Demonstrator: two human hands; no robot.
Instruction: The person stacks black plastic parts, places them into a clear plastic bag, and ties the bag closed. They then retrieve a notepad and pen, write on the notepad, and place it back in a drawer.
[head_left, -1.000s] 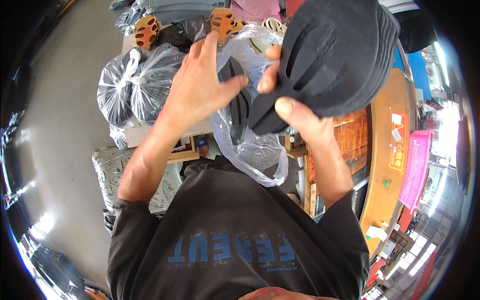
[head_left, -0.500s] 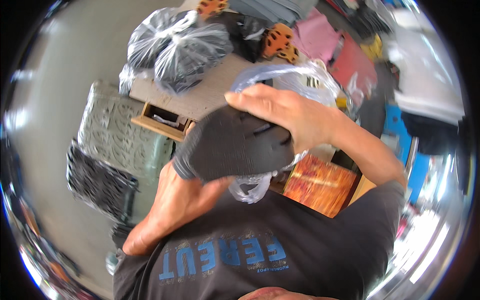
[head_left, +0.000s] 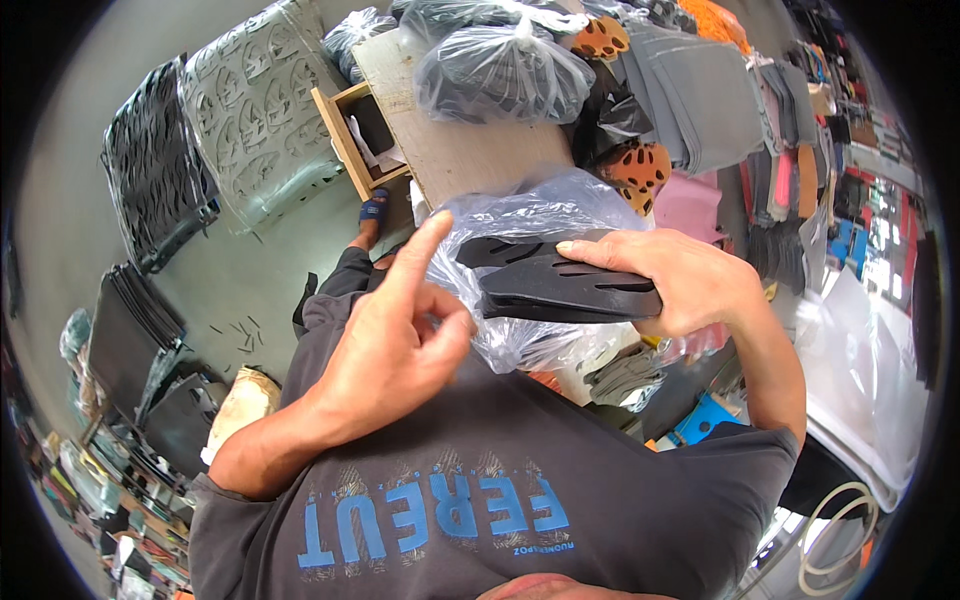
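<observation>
My right hand [head_left: 680, 278] grips a stack of black slotted foam cutouts [head_left: 570, 288] by its right end, thumb on top. The stack is held level, its layered edge toward me. My left hand [head_left: 400, 335] is off the stack, to its left; its index finger is stretched out, the other fingers are loosely bent, and nothing shows in it. Under and behind the stack is an open clear plastic bag [head_left: 530, 205]; what it holds is hidden.
Tied plastic bags with dark contents [head_left: 505, 75] lie on the wooden bench [head_left: 430, 120], beside an open drawer [head_left: 345, 140]. Grey sheets [head_left: 690, 95] and orange perforated pieces [head_left: 635, 175] lie beyond. Cut-out sheets [head_left: 255, 100] lie at the left; a blue slipper [head_left: 374, 207] shows below the drawer.
My left hand has let go of the black cutouts and moved away to the left. The stack has turned from its broad face to its edge, in my right hand alone. The view has shifted.
</observation>
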